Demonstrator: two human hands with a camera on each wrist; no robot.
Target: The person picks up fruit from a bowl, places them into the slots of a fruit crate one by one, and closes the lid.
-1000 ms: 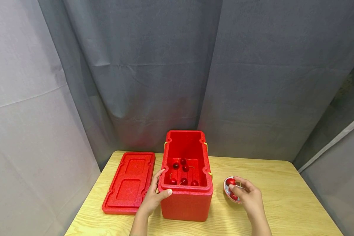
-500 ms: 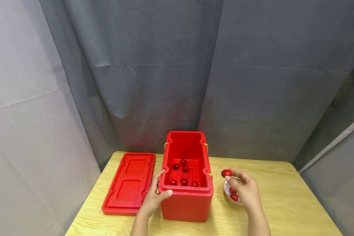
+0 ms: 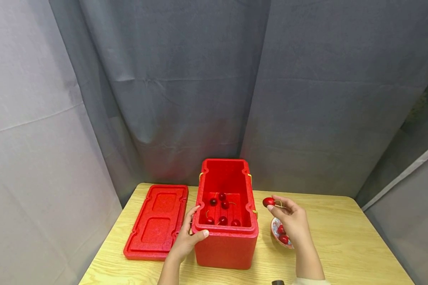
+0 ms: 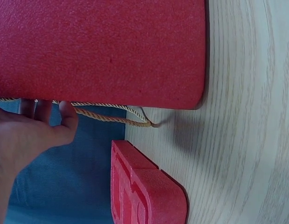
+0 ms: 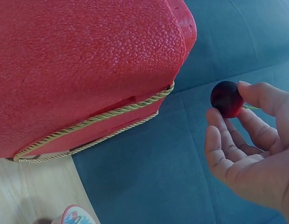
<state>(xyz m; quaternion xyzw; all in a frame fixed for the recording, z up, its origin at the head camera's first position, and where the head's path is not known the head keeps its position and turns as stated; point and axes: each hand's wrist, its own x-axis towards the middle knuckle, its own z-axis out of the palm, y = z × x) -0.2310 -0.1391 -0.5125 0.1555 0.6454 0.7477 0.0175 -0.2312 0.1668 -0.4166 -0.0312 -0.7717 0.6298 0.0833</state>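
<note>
Pinching a smooth, round, dark-red cherry between thumb and fingertips, your right hand holds it in the air, its thin stem trailing toward your palm. Below that pinch, a small patterned bowl with two glossy cherries sits on the wood-grained table. Left of it stands a pebbly red box, strung with twisted cord, six shiny cherries inside. Your left hand grips the box's near-left corner; beside that grip lies a flat, recessed red lid.
</note>
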